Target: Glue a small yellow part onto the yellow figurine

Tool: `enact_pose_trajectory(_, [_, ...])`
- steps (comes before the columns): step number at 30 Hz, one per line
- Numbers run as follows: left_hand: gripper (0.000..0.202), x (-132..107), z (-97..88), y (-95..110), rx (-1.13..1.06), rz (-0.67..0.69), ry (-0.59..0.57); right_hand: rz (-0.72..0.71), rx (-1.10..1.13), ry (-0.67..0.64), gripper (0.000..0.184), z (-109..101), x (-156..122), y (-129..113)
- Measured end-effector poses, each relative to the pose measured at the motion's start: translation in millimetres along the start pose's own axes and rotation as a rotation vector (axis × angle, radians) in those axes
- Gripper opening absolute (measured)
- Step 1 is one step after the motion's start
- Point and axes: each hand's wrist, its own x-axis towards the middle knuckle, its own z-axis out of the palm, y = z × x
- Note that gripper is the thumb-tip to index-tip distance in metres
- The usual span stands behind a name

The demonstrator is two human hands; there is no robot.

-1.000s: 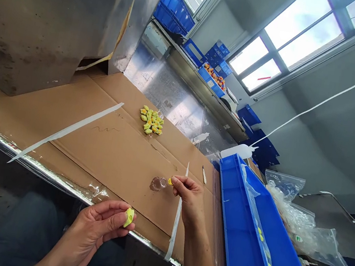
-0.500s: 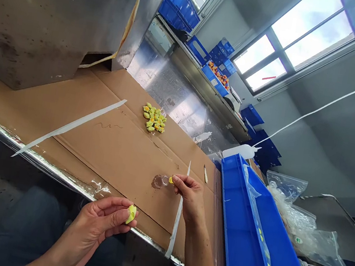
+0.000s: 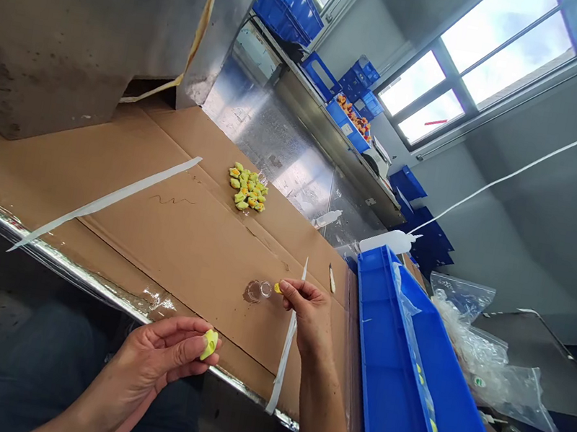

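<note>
While the left hand pinches a pale yellow piece between thumb and fingers at the near edge of the table, the right hand grasps a tiny yellow part in its fingertips, further right and a bit farther off. Left grip is firm on the piece, which has a hollow visible on its facing side; it sits just over the shiny table edge. Right grip is a thumb-and-finger pinch, most of the part hidden by the fingertips. Just left of it is a small clear container, beside a dark wet patch on the cardboard; can't tell if part and container touch. Toward the far edge of the cardboard, a cluster of yellow-green pieces, some with orange bits, lies well apart from both hands. White tape strips cross the cardboard, a left strip and a right strip, the latter partly behind the right hand. Thin pale tool lies right of centre, near the blue bin. White bottle rests at the bin's far end; clear plastic bags are heaped on the right. Big metal box stands far left.
</note>
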Motion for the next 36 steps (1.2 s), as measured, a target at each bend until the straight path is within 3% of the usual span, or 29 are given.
enact_pose_trajectory(11, [0.020, -0.2, -0.8, -0.4, 0.014, 0.004, 0.011, 0.006, 0.002, 0.009, 0.019, 1.7, -3.7, 1.6])
enact_pose_trajectory(16, [0.019, 0.6, -2.5, -2.0, 0.010, -0.004, -0.004, -0.013, 0.104, 0.015, 0.016, -4.0, -9.8, -9.5])
enact_pose_trajectory(21, [0.026, -0.3, -4.9, -3.9, 0.025, -0.018, 0.018, 0.035, 0.360, -0.086, 0.021, -6.6, -25.5, -25.0])
enact_pose_trajectory(28, [0.027, 2.3, -2.6, -6.2, 0.031, -0.057, -0.028, 0.082, 0.648, -0.161, 0.024, -6.6, -46.9, -26.0])
enact_pose_trajectory(32, [0.025, -0.7, 3.7, -5.3, -0.042, -0.049, -0.038, 0.101, 0.712, -0.195, 0.018, -2.7, -61.0, -31.1])
enact_pose_trajectory(36, [0.027, -7.1, 10.9, -1.9, -0.166, -0.070, -0.054, 0.096, 0.602, -0.207, 0.012, 13.3, -81.7, -37.4])
